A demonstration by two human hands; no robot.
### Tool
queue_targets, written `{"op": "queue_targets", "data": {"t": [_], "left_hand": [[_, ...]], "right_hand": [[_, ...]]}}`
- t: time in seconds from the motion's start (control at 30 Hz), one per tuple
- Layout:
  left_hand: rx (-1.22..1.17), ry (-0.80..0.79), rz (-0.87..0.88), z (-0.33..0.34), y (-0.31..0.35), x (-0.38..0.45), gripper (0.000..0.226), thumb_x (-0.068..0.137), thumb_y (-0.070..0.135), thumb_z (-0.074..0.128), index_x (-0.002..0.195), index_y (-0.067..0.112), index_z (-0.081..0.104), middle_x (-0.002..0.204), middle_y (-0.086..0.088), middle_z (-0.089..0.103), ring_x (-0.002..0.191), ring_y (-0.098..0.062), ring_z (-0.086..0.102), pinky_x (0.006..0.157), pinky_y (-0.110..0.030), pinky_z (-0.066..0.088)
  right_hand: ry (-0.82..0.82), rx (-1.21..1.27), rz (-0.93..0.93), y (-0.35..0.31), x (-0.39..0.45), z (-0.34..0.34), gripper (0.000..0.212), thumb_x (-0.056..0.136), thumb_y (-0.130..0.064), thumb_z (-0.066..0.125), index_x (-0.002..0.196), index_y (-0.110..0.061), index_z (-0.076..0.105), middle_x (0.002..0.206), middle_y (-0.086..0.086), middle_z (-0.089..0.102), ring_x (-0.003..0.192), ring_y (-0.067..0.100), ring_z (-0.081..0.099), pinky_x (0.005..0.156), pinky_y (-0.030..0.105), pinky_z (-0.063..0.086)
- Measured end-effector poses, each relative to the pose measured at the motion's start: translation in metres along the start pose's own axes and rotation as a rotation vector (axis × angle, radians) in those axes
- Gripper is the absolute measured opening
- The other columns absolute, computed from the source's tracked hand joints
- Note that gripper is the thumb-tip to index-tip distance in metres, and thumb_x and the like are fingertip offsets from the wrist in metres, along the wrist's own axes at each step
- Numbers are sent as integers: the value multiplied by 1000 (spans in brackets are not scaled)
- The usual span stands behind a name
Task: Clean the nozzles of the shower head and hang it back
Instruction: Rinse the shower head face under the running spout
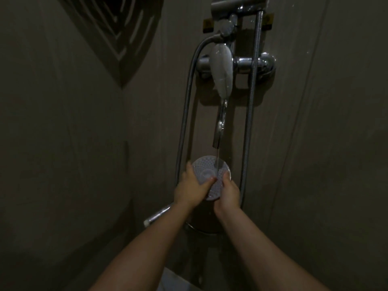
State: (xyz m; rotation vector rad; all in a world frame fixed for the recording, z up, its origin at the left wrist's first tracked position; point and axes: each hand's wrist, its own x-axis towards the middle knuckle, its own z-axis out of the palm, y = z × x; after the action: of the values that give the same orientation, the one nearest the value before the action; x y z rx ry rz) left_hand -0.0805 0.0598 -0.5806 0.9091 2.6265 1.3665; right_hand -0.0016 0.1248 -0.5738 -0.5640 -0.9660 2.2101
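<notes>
**Nozzle plate under the running spout, both hands on it**

So here we're looking down in a pretty dim shower corner. We've got the round white nozzle plate [210, 171] held face-up right under the spout [219, 129], which sits at 12 o'clock from it. A thin stream of water [216, 162] runs off the spout tip onto the upper part of the plate.

Our left hand [192, 191] grips the plate's edge at about 8 o'clock, fingers curled around the rim and the thumb laid across the dotted face toward the centre. Our right hand [228, 194] has it at about 4 o'clock, also closed on the rim, thumb pressed on the face. So both hands are wrapped on the plate, neither open.

Up at 12 o'clock there's the chrome mixer valve [247, 64] on the wall with its lever handle [222, 70] pointing down over it. Metal hose [184, 114] loops down on either side of the spout, behind our hands.

At 7 o'clock from the left hand a chrome handle-like piece [157, 215] pokes out; honestly it's too dark to say whether that's the rest of the shower head.
</notes>
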Motion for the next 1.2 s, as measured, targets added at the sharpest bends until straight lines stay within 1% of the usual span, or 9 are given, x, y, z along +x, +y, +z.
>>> {"op": "queue_targets", "data": {"t": [0.13, 0.27, 0.37, 0.43, 0.57, 0.77, 0.9, 1.03, 1.2], "left_hand": [[-72, 115, -101, -2, 6, -1, 57, 86, 58, 48, 117, 10, 47, 112, -10, 62, 88, -19, 59, 64, -29, 46], [71, 193, -71, -4, 10, -4, 47, 96, 50, 31, 113, 9, 49, 106, -14, 62, 90, -26, 61, 70, -34, 49], [185, 189, -29, -6, 10, -3, 47, 98, 45, 27, 110, 8, 51, 107, -19, 63, 97, -35, 61, 80, -39, 50], [155, 180, -48, -3, 6, -4, 49, 97, 47, 25, 110, 8, 52, 106, -18, 64, 96, -34, 62, 83, -41, 51], [-213, 278, -275, -4, 2, -1, 47, 100, 40, 27, 119, 3, 51, 119, -21, 58, 107, -32, 58, 86, -30, 44], [-802, 459, -458, -10, 16, 7, 45, 101, 32, 28, 126, -2, 44, 127, -22, 53, 116, -34, 53, 88, -34, 41], [-1098, 468, -510, -10, 20, 10, 45, 101, 35, 29, 129, 3, 42, 121, -15, 54, 111, -31, 55, 88, -35, 45], [-1536, 280, -440, 0, 15, 10, 44, 98, 36, 41, 128, 5, 46, 117, -16, 61, 95, -26, 62, 79, -35, 51], [-1218, -100, -406, 17, 10, 6, 37, 84, 11, 64, 118, -3, 59, 101, -14, 66, 89, -24, 64, 76, -34, 52]], "right_hand": [[110, -477, -277, -5, 1, 4, 43, 87, -20, 61, 126, -14, 45, 126, 9, 54, 110, 23, 56, 83, 32, 50], [106, -1371, -777, -14, 19, 4, 58, 84, -36, 63, 133, -16, 39, 127, 6, 47, 114, 21, 51, 89, 37, 50], [41, -1686, -769, -27, 30, 4, 31, 96, -34, 42, 110, -8, 51, 104, 13, 60, 92, 28, 62, 71, 37, 50], [55, -1629, -749, -33, 31, 5, 25, 99, -22, 35, 100, -6, 54, 89, 12, 64, 82, 28, 64, 66, 35, 48], [48, -715, -321, -26, 21, 0, 28, 100, -30, 32, 103, -12, 53, 80, 1, 54, 77, 18, 54, 67, 30, 45], [-593, -965, 228, 34, 10, -33, 28, 91, -8, 55, 118, -10, 47, 93, -2, 61, 73, -3, 59, 62, 7, 46], [-465, -942, 95, 42, 12, -26, 18, 82, 7, 53, 82, -11, 56, 78, 8, 62, 63, 11, 59, 59, 19, 49], [-331, -1009, -78, 16, 17, -17, 13, 82, -10, 63, 74, -15, 54, 60, 6, 56, 33, 7, 49, 34, 19, 39], [-435, -1278, -182, -22, 31, -7, 14, 77, -10, 69, 78, -19, 59, 70, 1, 61, 57, 11, 57, 50, 21, 47]]}}
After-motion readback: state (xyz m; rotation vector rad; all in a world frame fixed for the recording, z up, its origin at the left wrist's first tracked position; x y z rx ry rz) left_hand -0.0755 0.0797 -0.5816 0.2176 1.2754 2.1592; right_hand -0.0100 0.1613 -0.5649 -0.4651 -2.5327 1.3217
